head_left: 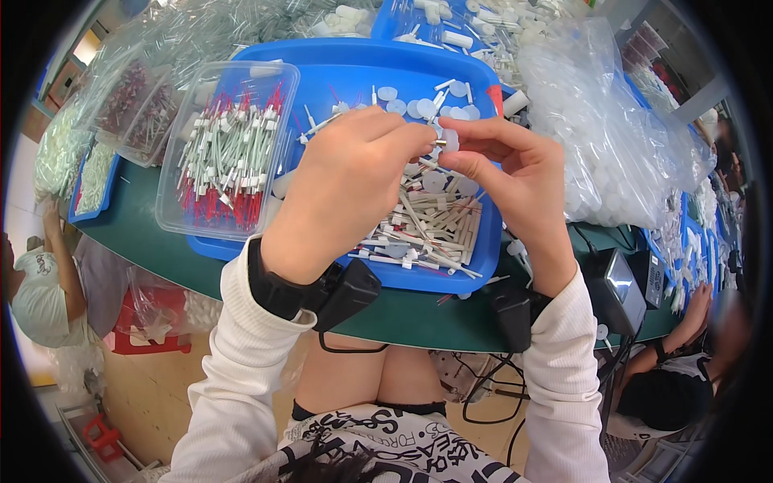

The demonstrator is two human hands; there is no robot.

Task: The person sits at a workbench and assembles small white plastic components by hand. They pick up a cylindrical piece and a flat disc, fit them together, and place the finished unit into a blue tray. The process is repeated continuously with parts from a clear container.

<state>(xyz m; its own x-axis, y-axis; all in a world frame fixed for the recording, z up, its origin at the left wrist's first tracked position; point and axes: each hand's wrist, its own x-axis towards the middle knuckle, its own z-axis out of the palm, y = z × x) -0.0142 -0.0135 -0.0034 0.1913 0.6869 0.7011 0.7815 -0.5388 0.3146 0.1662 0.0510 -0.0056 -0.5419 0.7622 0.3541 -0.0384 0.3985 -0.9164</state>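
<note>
The left hand [342, 193] and the right hand [515, 181] meet above the middle of a blue tray [338, 68], fingertips turned toward each other. Between them sits a small metallic-looking piece [440, 144], pinched at the tips of the left thumb and forefinger, with the right thumb and forefinger closed on it from the other side; it is too small to tell its exact shape. The other fingers of the right hand curl loosely below the pinch. Both wrists wear black straps with small black boxes, and white sleeves cover the forearms.

Directly under the hands, inside the tray, lies a loose heap of short white sticks [439, 221], crossing one another at all angles. Farther back in the tray a scatter of small pale round discs [415, 105] rests on the blue floor. On the tray's left part stands a clear plastic box [229, 149] packed with white-and-red tipped pieces lying roughly parallel.

The tray rests on a dark green table [403, 310]. To the right of the tray a big clear plastic bag [600, 121] bulges with white parts. Near the table's right edge a small grey device [624, 282] with a lit screen stands just beside the right wrist. At the left rim another person [44, 282] in a pale top sits well apart
</note>
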